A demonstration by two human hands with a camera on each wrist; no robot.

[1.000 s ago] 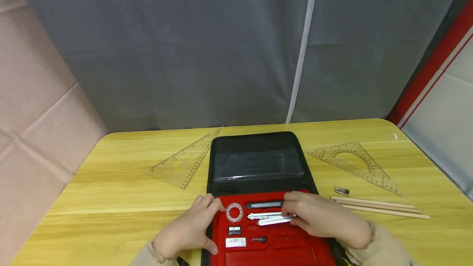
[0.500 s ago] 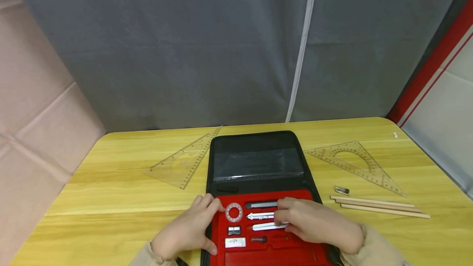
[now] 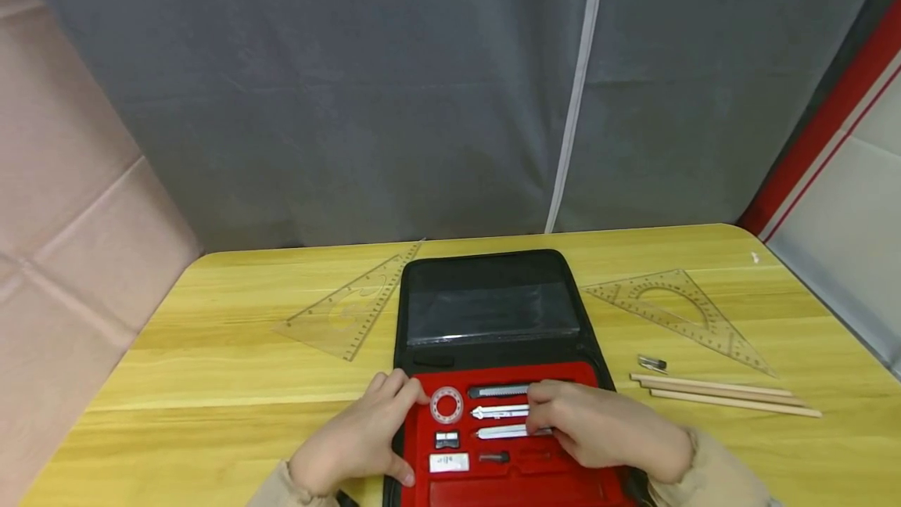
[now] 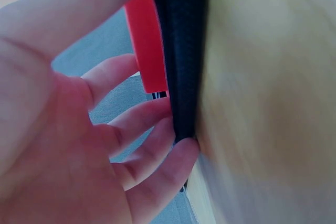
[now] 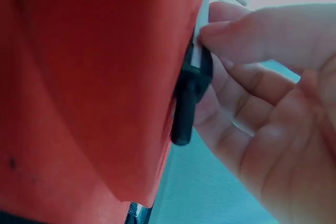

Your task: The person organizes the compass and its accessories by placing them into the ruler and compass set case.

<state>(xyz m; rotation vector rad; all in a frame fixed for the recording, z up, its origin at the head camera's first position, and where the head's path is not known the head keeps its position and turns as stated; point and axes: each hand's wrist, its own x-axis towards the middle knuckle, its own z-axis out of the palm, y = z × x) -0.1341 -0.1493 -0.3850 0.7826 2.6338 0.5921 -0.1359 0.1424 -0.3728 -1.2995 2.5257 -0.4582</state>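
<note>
A black case point(image 3: 493, 352) lies unfolded, its red tray point(image 3: 521, 491) nearest me. My right hand point(image 3: 591, 422) reaches over the tray from the right. Thumb and fingers pinch the silver compass point(image 3: 503, 432) near its black-knobbed head point(image 5: 191, 85), which the right wrist view shows at the tray surface. Just above it sits another silver drawing instrument point(image 3: 496, 412), its right end hidden by my fingers. A utility knife point(image 3: 498, 391) lies in the top slot. My left hand point(image 3: 362, 433) rests against the case's left edge, fingers spread and touching the black rim point(image 4: 184, 66).
The tray also holds a clear ring point(image 3: 446, 405), a sharpener point(image 3: 446, 440), an eraser point(image 3: 448, 462) and a small dark piece point(image 3: 495, 457). Clear set squares lie left point(image 3: 331, 319) and right point(image 3: 686, 319). Wooden sticks point(image 3: 725, 395) and a small metal piece point(image 3: 651, 363) lie right.
My right hand has shifted slightly left and down. The compass has moved apart from the silver instrument above it and now lies straighter in the tray. My left hand has stayed put.
</note>
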